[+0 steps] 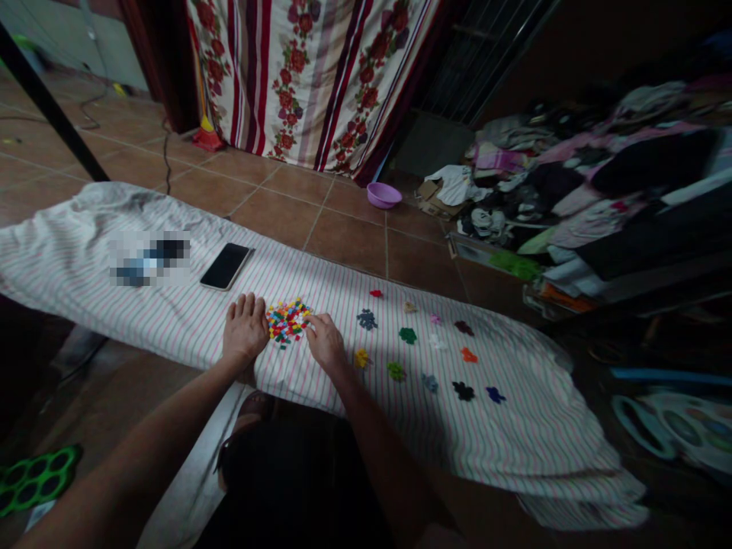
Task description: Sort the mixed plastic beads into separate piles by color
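Note:
A mixed pile of tiny multicoloured plastic pieces (287, 322) lies on the striped cloth (188, 335) between my hands. Flat on the cloth, at the pile's left edge, rests my left hand (245, 329), fingers stretched out and nothing in it. My right hand (325, 341) is at the pile's right edge with thumb and fingers pinched together; whatever is between them is too small to make out. To its right lie single-colour heaps, among them dark grey pieces (367, 319), green pieces (408, 335), yellow pieces (361, 357) and black pieces (463, 391).
A phone (226, 267) lies beyond my left hand, with a blurred-out patch (149, 259) further left. On the tiled floor past the cloth sits a purple basin (383, 196). Heaped clothes (572, 175) fill the right side; a floral curtain (309, 76) hangs behind.

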`<control>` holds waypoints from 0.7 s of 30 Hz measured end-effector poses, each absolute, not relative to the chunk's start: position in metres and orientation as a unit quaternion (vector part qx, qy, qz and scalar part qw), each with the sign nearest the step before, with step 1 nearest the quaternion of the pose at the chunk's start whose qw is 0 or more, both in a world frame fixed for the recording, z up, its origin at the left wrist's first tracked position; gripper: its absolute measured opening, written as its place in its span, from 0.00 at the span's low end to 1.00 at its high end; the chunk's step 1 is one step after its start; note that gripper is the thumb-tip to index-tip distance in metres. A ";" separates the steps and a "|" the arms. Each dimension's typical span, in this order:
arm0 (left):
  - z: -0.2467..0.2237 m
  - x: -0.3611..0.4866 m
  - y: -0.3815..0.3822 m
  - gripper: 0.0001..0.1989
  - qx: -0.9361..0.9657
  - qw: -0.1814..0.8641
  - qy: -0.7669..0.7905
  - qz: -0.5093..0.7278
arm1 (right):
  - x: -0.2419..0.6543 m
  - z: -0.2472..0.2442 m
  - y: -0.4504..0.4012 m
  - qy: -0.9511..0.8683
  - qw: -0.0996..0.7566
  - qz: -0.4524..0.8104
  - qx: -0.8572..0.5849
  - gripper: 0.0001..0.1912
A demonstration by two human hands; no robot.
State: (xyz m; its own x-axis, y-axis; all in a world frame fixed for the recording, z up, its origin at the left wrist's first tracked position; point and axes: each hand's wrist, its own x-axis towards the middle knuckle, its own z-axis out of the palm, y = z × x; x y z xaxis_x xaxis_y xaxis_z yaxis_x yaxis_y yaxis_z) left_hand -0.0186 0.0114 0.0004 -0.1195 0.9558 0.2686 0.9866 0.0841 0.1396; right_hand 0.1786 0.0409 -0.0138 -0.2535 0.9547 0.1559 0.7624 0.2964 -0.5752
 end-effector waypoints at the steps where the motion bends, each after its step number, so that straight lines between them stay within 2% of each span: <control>1: 0.000 -0.019 0.012 0.25 -0.662 0.052 -0.734 -0.144 | 0.178 -0.014 0.041 -0.770 0.244 0.189 -0.559 0.14; 8: -0.003 -0.019 0.013 0.26 -0.655 0.024 -0.738 -0.160 | 0.182 -0.012 0.040 -0.764 0.232 0.185 -0.573 0.06; 21: 0.001 -0.018 0.010 0.26 -0.662 0.050 -0.732 -0.153 | 0.178 -0.001 0.021 -0.776 0.212 0.151 -0.574 0.12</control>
State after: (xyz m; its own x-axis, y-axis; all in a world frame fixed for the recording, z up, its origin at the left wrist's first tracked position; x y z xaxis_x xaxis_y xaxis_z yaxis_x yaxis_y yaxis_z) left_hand -0.0184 0.0096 0.0008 -0.1179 0.9541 0.2753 0.9846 0.0763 0.1573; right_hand 0.1780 0.0206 -0.0013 -0.2510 0.9554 0.1558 0.8274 0.2953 -0.4777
